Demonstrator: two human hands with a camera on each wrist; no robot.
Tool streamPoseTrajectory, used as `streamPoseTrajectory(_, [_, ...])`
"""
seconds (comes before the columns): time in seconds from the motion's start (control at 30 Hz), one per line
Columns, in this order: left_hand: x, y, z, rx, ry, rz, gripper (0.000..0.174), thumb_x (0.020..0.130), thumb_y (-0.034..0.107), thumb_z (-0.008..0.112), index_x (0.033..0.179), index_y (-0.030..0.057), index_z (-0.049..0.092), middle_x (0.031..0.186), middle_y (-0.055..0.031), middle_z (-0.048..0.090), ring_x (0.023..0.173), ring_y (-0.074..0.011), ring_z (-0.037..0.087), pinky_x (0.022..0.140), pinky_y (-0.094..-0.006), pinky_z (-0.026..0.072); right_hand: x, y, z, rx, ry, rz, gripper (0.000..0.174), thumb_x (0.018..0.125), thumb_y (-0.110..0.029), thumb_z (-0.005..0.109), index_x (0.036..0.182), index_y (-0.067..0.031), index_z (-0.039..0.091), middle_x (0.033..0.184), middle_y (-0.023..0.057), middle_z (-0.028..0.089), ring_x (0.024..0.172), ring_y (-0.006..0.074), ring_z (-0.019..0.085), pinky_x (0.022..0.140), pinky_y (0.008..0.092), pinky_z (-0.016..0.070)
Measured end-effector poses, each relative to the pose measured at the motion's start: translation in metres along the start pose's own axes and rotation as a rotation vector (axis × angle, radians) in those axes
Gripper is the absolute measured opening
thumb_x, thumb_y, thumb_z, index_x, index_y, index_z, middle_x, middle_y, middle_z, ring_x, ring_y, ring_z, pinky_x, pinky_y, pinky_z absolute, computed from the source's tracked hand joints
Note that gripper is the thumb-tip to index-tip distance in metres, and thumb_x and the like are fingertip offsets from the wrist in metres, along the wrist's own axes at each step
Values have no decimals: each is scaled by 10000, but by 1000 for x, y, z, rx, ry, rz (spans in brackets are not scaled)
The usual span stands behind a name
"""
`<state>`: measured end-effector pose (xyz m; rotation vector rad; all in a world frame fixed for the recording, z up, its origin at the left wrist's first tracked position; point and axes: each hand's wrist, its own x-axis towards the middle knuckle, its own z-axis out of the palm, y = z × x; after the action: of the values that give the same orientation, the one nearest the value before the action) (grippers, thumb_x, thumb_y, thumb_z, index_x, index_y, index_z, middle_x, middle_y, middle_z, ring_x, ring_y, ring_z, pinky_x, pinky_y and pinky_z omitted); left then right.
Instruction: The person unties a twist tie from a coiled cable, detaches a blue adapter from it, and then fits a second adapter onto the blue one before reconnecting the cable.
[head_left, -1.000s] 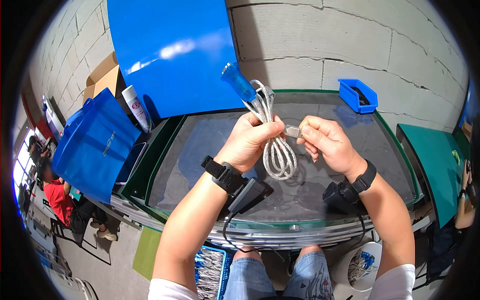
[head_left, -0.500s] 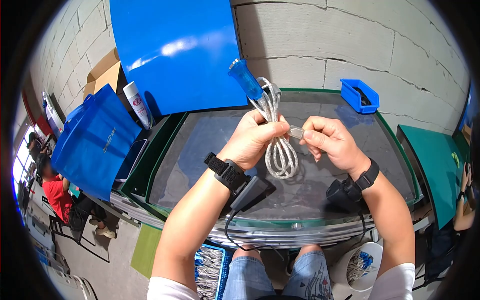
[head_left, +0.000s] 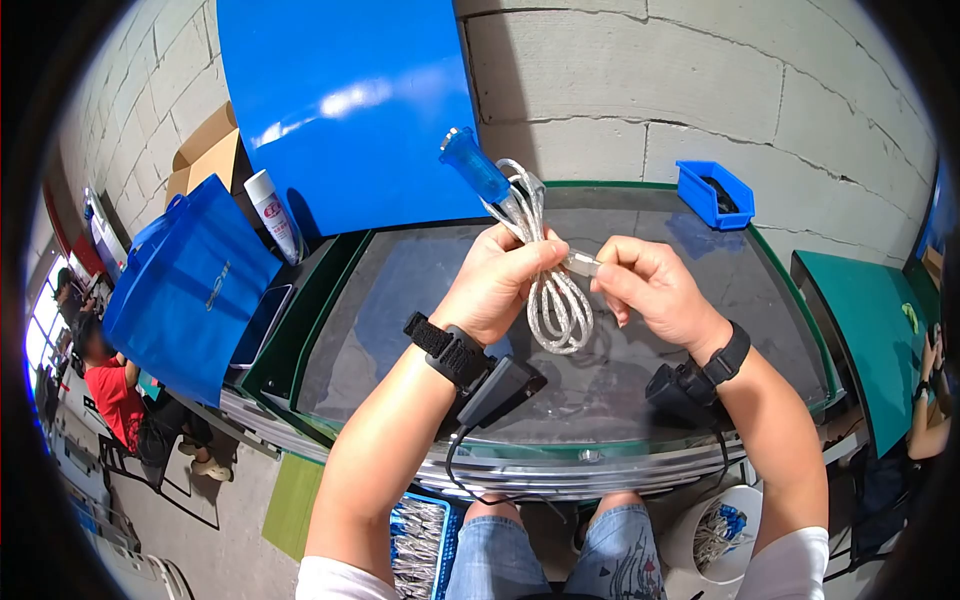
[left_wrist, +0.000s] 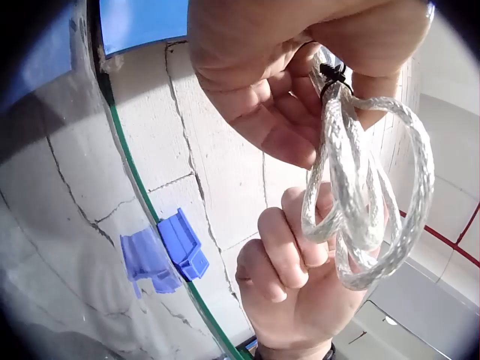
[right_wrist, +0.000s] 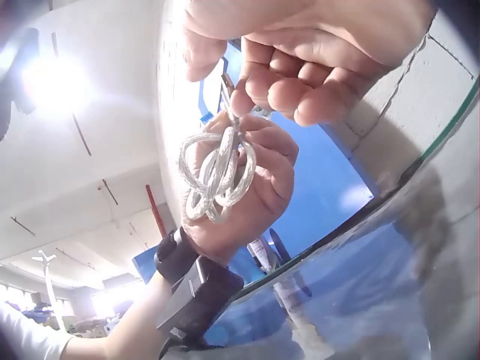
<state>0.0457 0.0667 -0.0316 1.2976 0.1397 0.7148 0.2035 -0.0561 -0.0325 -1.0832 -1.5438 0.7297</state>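
Observation:
A coiled silvery braided cable (head_left: 560, 315) hangs from the left hand (head_left: 497, 283), whose thumb and fingers grip the bundle near its middle. Its blue connector (head_left: 474, 167) sticks out above that hand, towards the upper left. The right hand (head_left: 655, 290) pinches the small clear plug (head_left: 581, 263) at the cable's other end, just right of the left thumb. In the left wrist view a black tie (left_wrist: 334, 73) binds the coil beneath the left hand (left_wrist: 300, 45). The loops (right_wrist: 217, 176) also show beyond the right hand (right_wrist: 307, 67) in the right wrist view.
Behind the grey worktop (head_left: 400, 390) stand a blue panel (head_left: 350, 120) and a small blue bin (head_left: 715, 195). A spray can (head_left: 273, 217) and blue bag (head_left: 190, 290) are at left. Below are a blue basket (head_left: 447, 545) and white bucket (head_left: 680, 540) of cables. People sit at both sides.
The cable and both hands shift slightly right, then back left. The right fingers now cover more of the clear plug. Both hands keep their hold.

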Motion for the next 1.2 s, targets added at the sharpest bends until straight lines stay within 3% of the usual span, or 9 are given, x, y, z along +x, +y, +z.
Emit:
streamPoseTrajectory(0.3, [-1, 1, -1, -11, -150, 28, 155, 803, 142, 655, 897, 43, 581, 804, -40, 611, 759, -153, 608, 708, -296, 486, -1, -1, -8, 287, -94, 59, 270, 939, -270, 494, 791, -50, 547, 611, -21, 485, 540, 50, 455, 501, 198, 400])
streamPoseTrajectory(0.53, [0, 1, 1, -14, -52, 62, 141, 797, 126, 661, 885, 47, 585, 807, -24, 604, 763, -113, 581, 712, -258, 451, 0, 4, -3, 288, -24, 44, 300, 937, -305, 502, 791, -46, 546, 611, -26, 481, 535, 52, 453, 501, 201, 399])
streamPoseTrajectory(0.67, [-2, 2, 4, 0, 26, 2, 135, 793, 120, 657, 876, 49, 577, 806, -26, 612, 749, -116, 588, 715, -256, 453, 1, 2, -3, 101, 8, 9, 282, 933, -279, 508, 784, -43, 546, 601, -29, 469, 526, 49, 442, 490, 201, 391])
streamPoseTrajectory(0.73, [0, 2, 2, -9, -19, -6, 134, 794, 122, 655, 870, 44, 577, 801, -32, 615, 742, -118, 592, 709, -260, 459, 1, 2, -3, 27, 12, 19, 270, 930, -265, 513, 781, -43, 547, 598, -30, 464, 523, 48, 439, 487, 201, 389])
streamPoseTrajectory(0.87, [0, 2, 0, 24, -171, 23, 132, 797, 126, 650, 861, 34, 580, 785, -44, 618, 727, -127, 604, 698, -271, 477, -1, 1, -9, 270, -82, 49, 256, 925, -250, 513, 774, -46, 545, 594, -31, 464, 520, 46, 433, 482, 203, 385])
streamPoseTrajectory(1.03, [0, 1, 1, 4, -110, 20, 149, 792, 117, 653, 884, 29, 576, 795, -49, 620, 734, -142, 610, 708, -279, 483, 0, 3, -3, 311, -43, 46, 286, 937, -264, 489, 762, -45, 547, 587, -26, 466, 520, 48, 433, 479, 207, 383])
streamPoseTrajectory(1.2, [-1, 0, 2, 42, -17, 11, 163, 787, 112, 658, 895, 30, 567, 804, -49, 617, 736, -151, 613, 705, -284, 486, 1, 7, -2, 116, 21, 28, 289, 944, -269, 485, 774, -44, 549, 574, -32, 458, 515, 43, 434, 473, 196, 377])
